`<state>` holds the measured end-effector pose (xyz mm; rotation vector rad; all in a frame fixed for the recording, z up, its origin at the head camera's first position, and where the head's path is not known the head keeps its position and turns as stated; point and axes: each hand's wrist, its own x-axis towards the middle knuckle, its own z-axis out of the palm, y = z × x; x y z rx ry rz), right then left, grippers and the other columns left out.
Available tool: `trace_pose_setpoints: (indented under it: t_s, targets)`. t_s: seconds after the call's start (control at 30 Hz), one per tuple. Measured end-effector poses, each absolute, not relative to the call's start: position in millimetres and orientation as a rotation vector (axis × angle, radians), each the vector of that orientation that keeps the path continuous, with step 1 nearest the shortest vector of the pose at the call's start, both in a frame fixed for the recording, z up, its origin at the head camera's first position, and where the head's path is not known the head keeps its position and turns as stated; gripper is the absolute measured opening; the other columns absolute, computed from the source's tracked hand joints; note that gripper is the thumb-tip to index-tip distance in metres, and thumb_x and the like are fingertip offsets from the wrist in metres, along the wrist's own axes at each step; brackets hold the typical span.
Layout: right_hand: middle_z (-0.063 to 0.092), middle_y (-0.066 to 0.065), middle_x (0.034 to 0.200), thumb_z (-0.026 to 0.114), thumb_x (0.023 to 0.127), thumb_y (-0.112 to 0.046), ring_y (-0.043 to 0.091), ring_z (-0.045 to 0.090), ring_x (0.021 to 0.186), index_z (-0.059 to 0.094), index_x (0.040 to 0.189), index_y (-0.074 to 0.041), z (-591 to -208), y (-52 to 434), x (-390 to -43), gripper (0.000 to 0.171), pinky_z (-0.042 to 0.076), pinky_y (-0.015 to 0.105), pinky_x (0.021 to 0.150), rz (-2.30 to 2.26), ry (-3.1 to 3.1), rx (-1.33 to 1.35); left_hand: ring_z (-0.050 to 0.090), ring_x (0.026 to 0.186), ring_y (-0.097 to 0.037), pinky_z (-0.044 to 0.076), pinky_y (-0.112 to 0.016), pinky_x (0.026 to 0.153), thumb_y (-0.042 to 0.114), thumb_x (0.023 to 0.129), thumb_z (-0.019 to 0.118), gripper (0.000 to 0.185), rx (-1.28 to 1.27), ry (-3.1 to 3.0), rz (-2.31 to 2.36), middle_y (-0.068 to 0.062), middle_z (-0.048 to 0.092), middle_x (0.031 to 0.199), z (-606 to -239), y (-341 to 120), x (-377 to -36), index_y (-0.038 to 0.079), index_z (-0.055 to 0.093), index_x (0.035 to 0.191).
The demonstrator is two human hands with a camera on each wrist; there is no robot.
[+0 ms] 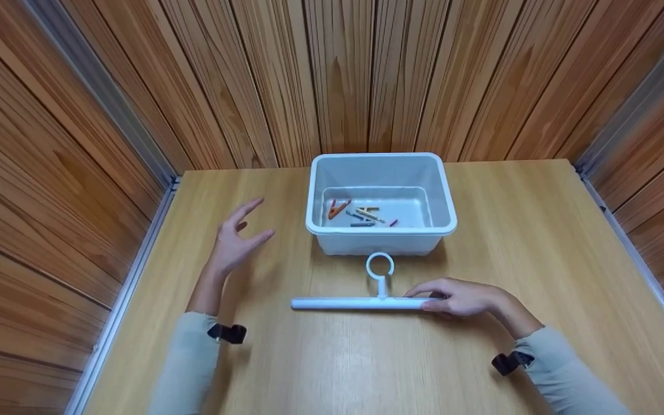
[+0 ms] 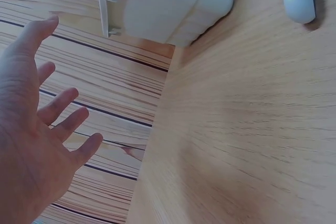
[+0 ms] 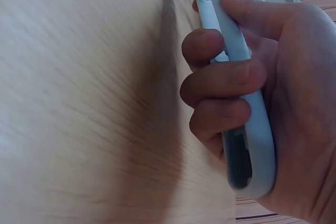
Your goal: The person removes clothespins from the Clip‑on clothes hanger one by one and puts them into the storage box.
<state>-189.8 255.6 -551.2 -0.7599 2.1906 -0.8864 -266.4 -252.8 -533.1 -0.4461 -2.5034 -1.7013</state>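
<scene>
A white hanger [image 1: 343, 303] with a straight bar and a ring-shaped hook [image 1: 391, 266] is in front of the bin, its hook pointing toward the bin. My right hand [image 1: 463, 297] grips the bar's right end. In the right wrist view, curled fingers [image 3: 223, 82] and the thumb wrap the hanger bar [image 3: 261, 150], whose underside looks hollow. My left hand [image 1: 235, 243] is raised to the left of the bin, fingers spread and holding nothing. The left wrist view shows that same hand [image 2: 34, 135] apart from the bin and from the hanger's left end [image 2: 298, 1].
A light grey plastic bin [image 1: 381, 242] stands at the back middle of the wooden table [image 1: 361, 369]. On its floor lie several small clips, including an orange one [image 1: 336, 211], a yellow one [image 1: 370, 215] and a grey one [image 1: 362, 225]. Wood-panelled walls [image 1: 343, 75] enclose the table.
</scene>
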Motion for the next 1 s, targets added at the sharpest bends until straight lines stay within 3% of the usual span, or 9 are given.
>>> trace_pose_setpoints:
  t_s: [0.1, 0.2, 0.47, 0.7, 0.9, 1.0]
  targets:
    - [0.069, 0.01, 0.09, 0.059, 0.118, -0.025, 0.007, 0.059, 0.066, 0.065, 0.155, -0.012, -551.2, 254.9, -188.9, 0.04, 0.05, 0.021, 0.06, -0.953, 2.108, -0.685, 0.032, 0.172, -0.04, 0.026, -0.071, 0.138, 0.024, 0.105, 0.081, 0.075, -0.432, -2.525, -1.683, -0.014, 0.043, 0.181, -533.7, -252.5, -263.4, 0.013, 0.047, 0.171]
    - [0.063, 0.005, 0.075, 0.058, 0.118, -0.023, 0.009, 0.057, 0.057, 0.065, 0.155, -0.011, -550.0, 254.9, -187.4, 0.039, 0.05, 0.023, 0.052, -0.989, 2.054, -0.607, 0.031, 0.173, -0.04, 0.024, -0.071, 0.139, 0.028, 0.105, 0.081, 0.077, -0.414, -2.55, -1.652, -0.013, 0.042, 0.181, -534.0, -251.8, -259.6, 0.016, 0.046, 0.172]
    - [0.071, 0.011, 0.089, 0.063, 0.116, -0.026, 0.016, 0.066, 0.069, 0.067, 0.153, -0.013, -543.0, 257.2, -188.9, 0.039, 0.059, 0.027, 0.061, -0.973, 2.082, -0.571, 0.03, 0.174, -0.039, 0.022, -0.074, 0.138, 0.038, 0.102, 0.084, 0.079, -0.381, -2.632, -1.502, -0.011, 0.041, 0.183, -537.1, -250.8, -250.1, 0.021, 0.049, 0.171]
    - [0.077, 0.013, 0.106, 0.068, 0.113, -0.032, 0.017, 0.071, 0.085, 0.066, 0.155, -0.013, -532.8, 257.8, -186.3, 0.046, 0.057, 0.027, 0.073, -0.875, 2.223, -0.677, 0.03, 0.173, -0.041, 0.025, -0.075, 0.137, 0.043, 0.1, 0.085, 0.082, -0.368, -2.686, -1.418, -0.011, 0.04, 0.183, -540.0, -253.7, -245.2, 0.024, 0.048, 0.171]
    - [0.079, 0.011, 0.137, 0.07, 0.111, -0.041, 0.023, 0.075, 0.118, 0.067, 0.155, -0.017, -525.8, 259.1, -186.2, 0.05, 0.062, 0.044, 0.101, -0.758, 2.376, -0.769, 0.033, 0.172, -0.043, 0.026, -0.076, 0.136, 0.045, 0.098, 0.086, 0.083, -0.357, -2.717, -1.329, -0.012, 0.041, 0.182, -542.2, -256.3, -242.0, 0.025, 0.051, 0.17]
    - [0.081, 0.01, 0.132, 0.071, 0.111, -0.04, 0.029, 0.079, 0.118, 0.066, 0.155, -0.015, -525.2, 259.7, -185.1, 0.051, 0.064, 0.052, 0.101, -0.757, 2.42, -0.785, 0.034, 0.171, -0.045, 0.022, -0.079, 0.135, 0.044, 0.097, 0.086, 0.082, -0.354, -2.723, -1.288, -0.013, 0.042, 0.182, -543.5, -255.9, -240.2, 0.023, 0.052, 0.169]
